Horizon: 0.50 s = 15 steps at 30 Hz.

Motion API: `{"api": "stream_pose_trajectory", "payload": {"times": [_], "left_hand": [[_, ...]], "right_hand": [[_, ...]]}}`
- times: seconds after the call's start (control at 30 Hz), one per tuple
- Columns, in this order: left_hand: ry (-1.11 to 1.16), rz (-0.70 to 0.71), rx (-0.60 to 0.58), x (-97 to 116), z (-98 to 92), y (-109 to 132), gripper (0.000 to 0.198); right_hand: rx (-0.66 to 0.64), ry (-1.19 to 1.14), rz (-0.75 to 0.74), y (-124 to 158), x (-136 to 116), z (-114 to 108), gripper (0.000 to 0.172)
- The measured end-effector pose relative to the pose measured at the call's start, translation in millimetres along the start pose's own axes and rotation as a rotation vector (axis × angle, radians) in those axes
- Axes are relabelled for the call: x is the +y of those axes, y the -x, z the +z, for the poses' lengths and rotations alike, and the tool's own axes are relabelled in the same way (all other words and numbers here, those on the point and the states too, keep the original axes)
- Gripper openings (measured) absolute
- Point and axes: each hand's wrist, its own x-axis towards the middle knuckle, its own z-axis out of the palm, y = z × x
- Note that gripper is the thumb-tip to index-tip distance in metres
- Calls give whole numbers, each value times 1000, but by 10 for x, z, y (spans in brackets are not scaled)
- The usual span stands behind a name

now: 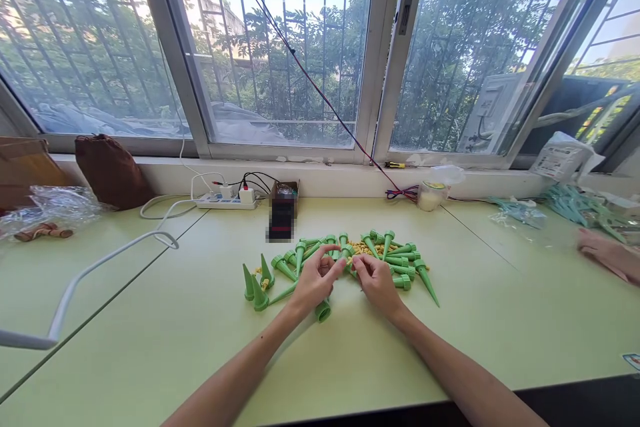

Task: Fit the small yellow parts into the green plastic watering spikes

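My left hand [314,280] is curled over the work surface, its thumb and forefinger held apart. From beneath its palm sticks a green cone [323,311], open end toward me, which its lower fingers seem to grip. Close beside it, my right hand [376,282] pinches a tiny yellow piece [351,261], partly hidden by the fingertips. Green capped spikes [401,270] lie in a heap behind and around both hands, with small yellow pieces [364,249] among them. Left of my hands, several green cones [260,295] stand point up.
A pale green table [200,373] runs below the windows. Along its back are a power strip [227,201], a small box [285,190] and a jar [431,197]. A white bent tube [70,293] crosses the left. Another person's hand [607,253] rests at the right, near teal pieces [570,205].
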Motion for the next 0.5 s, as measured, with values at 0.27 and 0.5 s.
{"api": "stream_pose_trajectory", "payload": {"times": [0.27,0.5], "left_hand": [[-183,139,32,-3,10,10,31],[-261,109,104,-30,3,-16,47]], "right_hand": [[-67,96,-53,-6,7,-7,42],[1,95,-46,-5,-6,-26,47]]}}
